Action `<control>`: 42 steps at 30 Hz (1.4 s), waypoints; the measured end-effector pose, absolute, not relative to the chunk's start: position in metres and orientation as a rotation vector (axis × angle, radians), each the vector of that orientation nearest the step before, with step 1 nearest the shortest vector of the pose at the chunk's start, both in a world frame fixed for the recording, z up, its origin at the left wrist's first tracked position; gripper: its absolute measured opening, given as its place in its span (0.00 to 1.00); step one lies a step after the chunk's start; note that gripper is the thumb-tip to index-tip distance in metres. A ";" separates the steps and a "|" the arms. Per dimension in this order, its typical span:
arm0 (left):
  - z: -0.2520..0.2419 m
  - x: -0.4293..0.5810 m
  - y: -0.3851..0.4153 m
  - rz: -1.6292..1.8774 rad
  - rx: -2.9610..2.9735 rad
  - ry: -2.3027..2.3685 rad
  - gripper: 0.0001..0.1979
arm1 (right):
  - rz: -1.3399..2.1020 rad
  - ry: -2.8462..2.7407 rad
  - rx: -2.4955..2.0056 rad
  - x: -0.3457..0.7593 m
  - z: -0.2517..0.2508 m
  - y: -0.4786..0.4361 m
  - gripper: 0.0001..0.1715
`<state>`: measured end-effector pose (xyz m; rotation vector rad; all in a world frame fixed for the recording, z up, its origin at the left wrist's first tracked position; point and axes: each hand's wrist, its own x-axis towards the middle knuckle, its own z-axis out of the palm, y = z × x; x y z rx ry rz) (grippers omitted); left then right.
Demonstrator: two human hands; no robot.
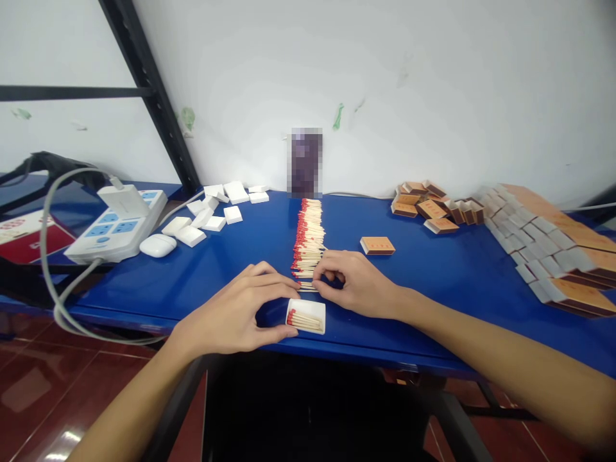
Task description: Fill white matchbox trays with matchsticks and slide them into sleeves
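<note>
A long row of red-tipped matches lies on the blue table, heads to the left. My right hand is closed in a pinch at the bare ends of a few matches at the near end of the row. Across from it, my left hand has its thumb and fingers spread. Its fingertips touch the match heads, and its thumb reaches the left side of a white matchbox tray. Several matches lie in that tray. An orange matchbox sleeve rests to the right of the row.
White matchbox trays lie scattered at the back left. Loose matchbox sleeves and a big stack of matchboxes occupy the right. A power strip with a cable, a white earbud case and a blurred-out upright panel are also around.
</note>
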<state>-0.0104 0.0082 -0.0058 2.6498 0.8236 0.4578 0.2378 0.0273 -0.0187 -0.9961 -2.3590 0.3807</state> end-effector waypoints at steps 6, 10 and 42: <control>-0.006 -0.010 0.009 0.486 2.645 0.844 0.17 | 0.336 -2.305 -0.981 0.239 -0.021 0.030 0.06; -0.005 -0.009 0.008 0.467 2.626 0.889 0.17 | 0.335 -2.332 -0.994 0.239 -0.022 0.031 0.06; -0.006 -0.010 0.009 0.363 2.608 0.921 0.18 | 0.326 -2.322 -1.004 0.238 -0.019 0.030 0.09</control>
